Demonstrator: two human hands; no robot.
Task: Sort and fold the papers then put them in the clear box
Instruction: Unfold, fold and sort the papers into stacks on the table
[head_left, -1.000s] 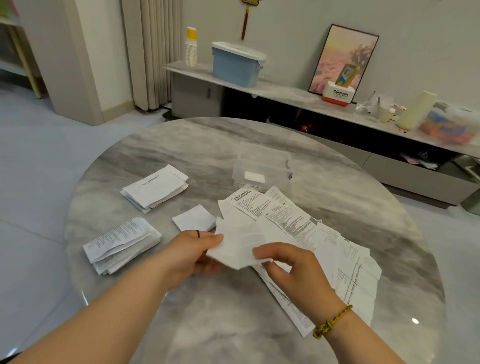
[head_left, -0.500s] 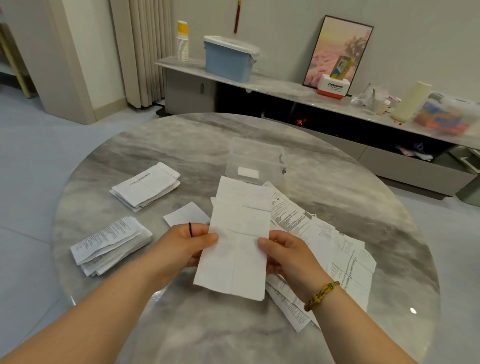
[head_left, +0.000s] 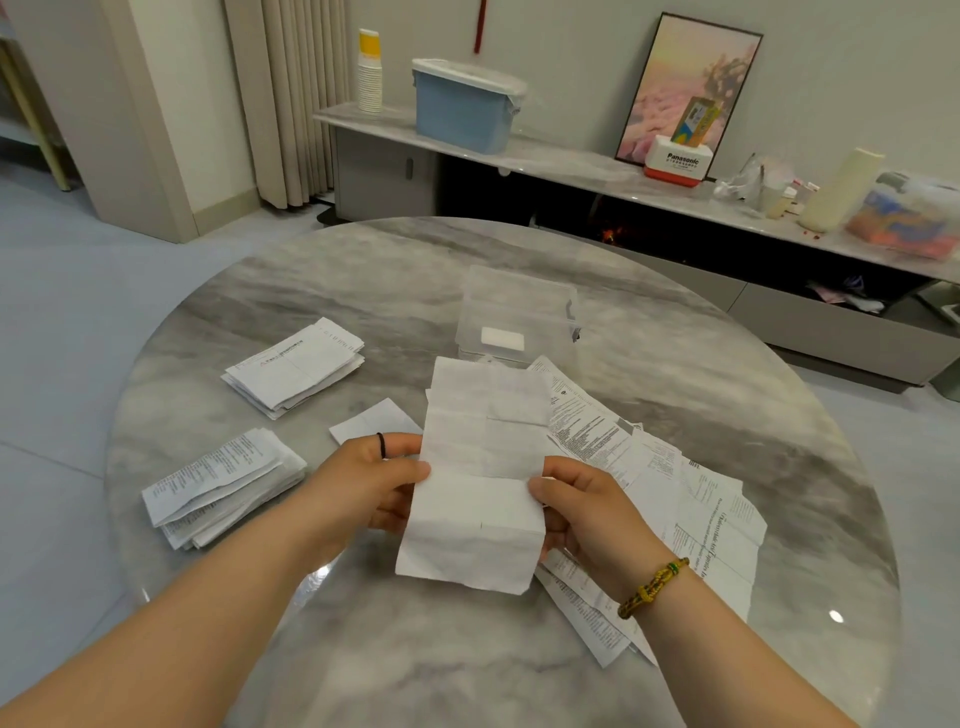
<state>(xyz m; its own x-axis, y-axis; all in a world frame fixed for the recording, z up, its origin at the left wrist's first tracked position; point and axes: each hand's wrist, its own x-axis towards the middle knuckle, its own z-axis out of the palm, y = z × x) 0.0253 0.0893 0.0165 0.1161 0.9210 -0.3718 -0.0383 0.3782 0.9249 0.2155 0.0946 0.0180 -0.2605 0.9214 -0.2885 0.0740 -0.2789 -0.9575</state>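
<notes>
I hold a creased white sheet (head_left: 480, 467) upright above the round marble table (head_left: 363, 275). My left hand (head_left: 371, 480) pinches its left edge and my right hand (head_left: 584, 512) pinches its right edge. Behind it stands the clear box (head_left: 519, 312) with a small folded white paper inside. A spread of loose printed papers (head_left: 675, 483) lies to the right. Two stacks of folded papers lie on the left, one far (head_left: 296, 366), one near (head_left: 223, 486). A small folded piece (head_left: 376, 421) rests beside my left hand.
A long low cabinet (head_left: 571, 166) runs behind the table, bearing a blue bin (head_left: 462, 106), stacked cups, a framed picture and clutter. Curtains and a wall corner stand at the back left. Grey tiled floor surrounds the table.
I lifted the sheet off the loose pile and turned it upright, unfolded, between both hands. Over the last half second it has stayed almost still.
</notes>
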